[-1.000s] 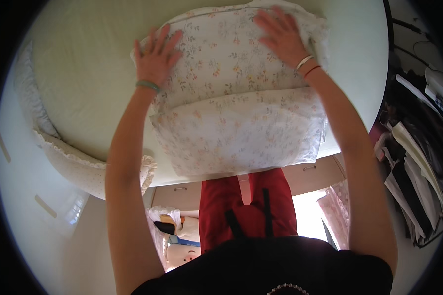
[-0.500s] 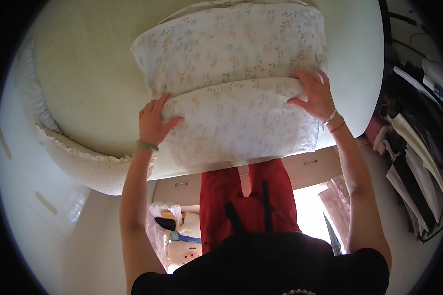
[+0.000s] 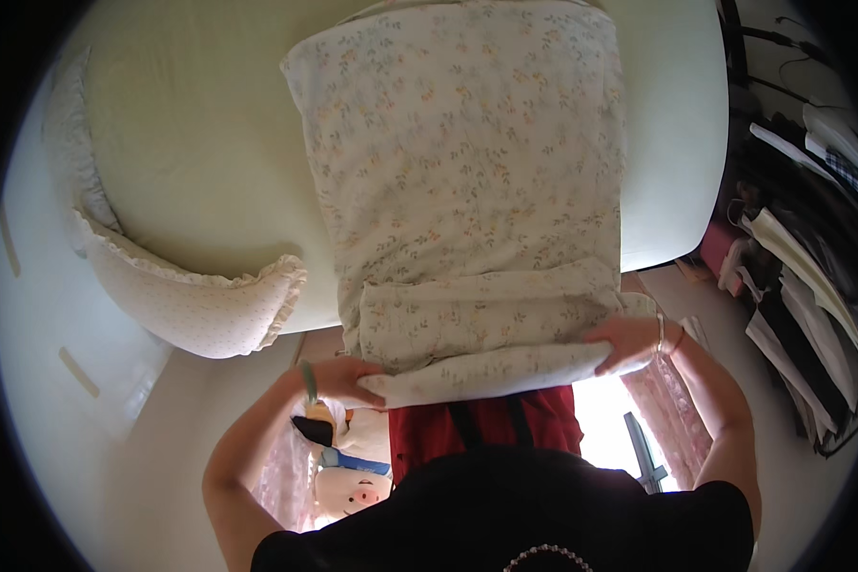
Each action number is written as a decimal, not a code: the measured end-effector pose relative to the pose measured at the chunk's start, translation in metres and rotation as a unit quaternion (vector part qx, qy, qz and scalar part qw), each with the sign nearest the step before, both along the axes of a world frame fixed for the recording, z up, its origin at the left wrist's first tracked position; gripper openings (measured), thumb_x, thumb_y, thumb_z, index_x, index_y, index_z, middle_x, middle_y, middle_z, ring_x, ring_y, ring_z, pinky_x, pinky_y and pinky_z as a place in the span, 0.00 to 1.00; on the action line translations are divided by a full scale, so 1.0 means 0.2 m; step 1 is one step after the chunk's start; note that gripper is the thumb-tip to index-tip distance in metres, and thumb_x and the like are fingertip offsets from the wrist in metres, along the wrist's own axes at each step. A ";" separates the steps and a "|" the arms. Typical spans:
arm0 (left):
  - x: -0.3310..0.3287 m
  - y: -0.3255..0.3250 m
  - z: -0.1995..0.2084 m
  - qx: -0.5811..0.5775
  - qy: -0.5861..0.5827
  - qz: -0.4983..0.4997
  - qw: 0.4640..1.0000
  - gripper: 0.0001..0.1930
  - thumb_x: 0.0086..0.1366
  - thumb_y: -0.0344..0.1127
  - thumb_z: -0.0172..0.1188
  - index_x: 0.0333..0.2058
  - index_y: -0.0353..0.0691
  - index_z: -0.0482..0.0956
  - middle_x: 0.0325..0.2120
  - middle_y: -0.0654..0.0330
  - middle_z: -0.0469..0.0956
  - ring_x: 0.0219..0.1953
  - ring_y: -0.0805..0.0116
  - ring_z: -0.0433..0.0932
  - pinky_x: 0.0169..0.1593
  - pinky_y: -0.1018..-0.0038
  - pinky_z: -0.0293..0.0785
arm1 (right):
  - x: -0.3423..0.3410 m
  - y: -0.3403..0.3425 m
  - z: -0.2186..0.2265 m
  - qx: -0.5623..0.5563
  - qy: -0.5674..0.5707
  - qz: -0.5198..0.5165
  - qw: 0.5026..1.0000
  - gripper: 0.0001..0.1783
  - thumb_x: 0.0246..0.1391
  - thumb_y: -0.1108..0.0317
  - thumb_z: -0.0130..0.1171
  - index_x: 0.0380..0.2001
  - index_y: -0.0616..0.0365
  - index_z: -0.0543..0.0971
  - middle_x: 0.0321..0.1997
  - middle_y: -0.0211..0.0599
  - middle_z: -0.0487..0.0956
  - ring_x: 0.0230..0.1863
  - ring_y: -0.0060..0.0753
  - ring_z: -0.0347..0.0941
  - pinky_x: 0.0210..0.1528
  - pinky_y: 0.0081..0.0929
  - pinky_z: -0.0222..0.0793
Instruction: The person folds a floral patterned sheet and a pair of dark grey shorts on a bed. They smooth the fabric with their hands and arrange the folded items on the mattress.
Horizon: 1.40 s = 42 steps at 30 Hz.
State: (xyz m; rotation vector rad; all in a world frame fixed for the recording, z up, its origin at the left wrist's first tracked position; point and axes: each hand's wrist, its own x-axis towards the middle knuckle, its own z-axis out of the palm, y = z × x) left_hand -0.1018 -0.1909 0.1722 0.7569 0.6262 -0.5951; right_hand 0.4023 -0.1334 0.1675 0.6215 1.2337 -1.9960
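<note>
A white quilt (image 3: 467, 143) with small orange and grey flowers lies lengthwise over the bed, its near part hanging past the bed's edge toward me. My left hand (image 3: 348, 379) grips the left end of the quilt's near, doubled edge, thumb on top. At the other end of that edge is my right hand (image 3: 629, 343), closed round the cloth, with its fingertips partly hidden. Between both hands the edge forms a thick, slightly sagging roll in front of my red trousers (image 3: 429, 424). A flat folded band shows just beyond it.
The bed (image 3: 191, 143) has a pale green sheet. A frilled pillow (image 3: 200, 300) rests at its left near corner, with another pale pillow (image 3: 91, 186) behind. Clothes (image 3: 801, 315) hang on a rack at the right. A pink pig plush (image 3: 353, 486) sits below left.
Both hands have drawn the quilt's near edge back toward my body, off the bed. The folded-over part has opened out, so a longer stretch of quilt lies flat.
</note>
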 end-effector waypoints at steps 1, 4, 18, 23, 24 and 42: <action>-0.04 -0.06 -0.10 -0.008 0.020 0.027 0.999 0.33 0.58 0.55 0.67 0.57 0.44 0.72 0.47 0.55 0.80 0.52 0.63 0.76 0.58 0.69 0.68 | 0.02 0.02 -0.06 0.026 -0.027 0.009 0.999 0.36 0.45 0.48 0.70 0.53 0.58 0.75 0.48 0.48 0.79 0.50 0.45 0.74 0.56 0.37 0.69; -0.08 0.06 -0.37 -0.022 0.122 0.143 0.982 0.35 0.57 0.45 0.70 0.59 0.34 0.69 0.51 0.54 0.78 0.55 0.67 0.73 0.61 0.71 0.66 | 0.15 0.10 -0.36 0.109 -0.113 -0.101 0.982 0.40 0.45 0.49 0.71 0.57 0.60 0.72 0.56 0.49 0.75 0.58 0.44 0.71 0.62 0.35 0.65; 0.32 0.12 -0.73 0.767 0.187 -0.020 0.613 0.32 0.63 0.57 0.54 0.66 0.62 0.62 0.71 0.59 0.51 0.73 0.56 0.46 0.65 0.34 0.39 | -0.34 -0.04 -0.63 0.723 -0.094 -0.055 0.682 0.34 0.61 0.42 0.48 0.69 0.34 0.59 0.76 0.25 0.52 0.76 0.35 0.44 0.72 0.55 0.36; 0.00 0.00 -0.83 0.632 0.427 0.126 0.635 0.35 0.66 0.53 0.54 0.68 0.56 0.55 0.71 0.55 0.48 0.71 0.54 0.50 0.67 0.43 0.44 | 0.05 -0.08 -0.80 0.669 -0.327 -0.200 0.637 0.37 0.62 0.42 0.48 0.69 0.47 0.58 0.73 0.39 0.58 0.73 0.43 0.52 0.69 0.50 0.49; -0.07 -0.07 -0.82 0.592 0.429 0.236 0.640 0.34 0.67 0.50 0.55 0.68 0.51 0.55 0.70 0.53 0.49 0.70 0.53 0.52 0.67 0.47 0.48 | 0.14 -0.10 -0.83 0.625 -0.319 -0.329 0.632 0.39 0.62 0.44 0.51 0.69 0.52 0.58 0.71 0.45 0.60 0.71 0.44 0.55 0.69 0.45 0.52; -0.20 0.33 -0.25 0.344 0.330 0.602 0.641 0.22 0.62 0.39 0.65 0.50 0.31 0.75 0.36 0.68 0.72 0.40 0.77 0.70 0.48 0.77 0.69 | 0.25 0.44 -0.33 0.222 -0.094 -0.757 0.607 0.10 0.60 0.64 0.59 0.40 0.57 0.80 0.39 0.29 0.80 0.39 0.20 0.76 0.43 0.20 0.72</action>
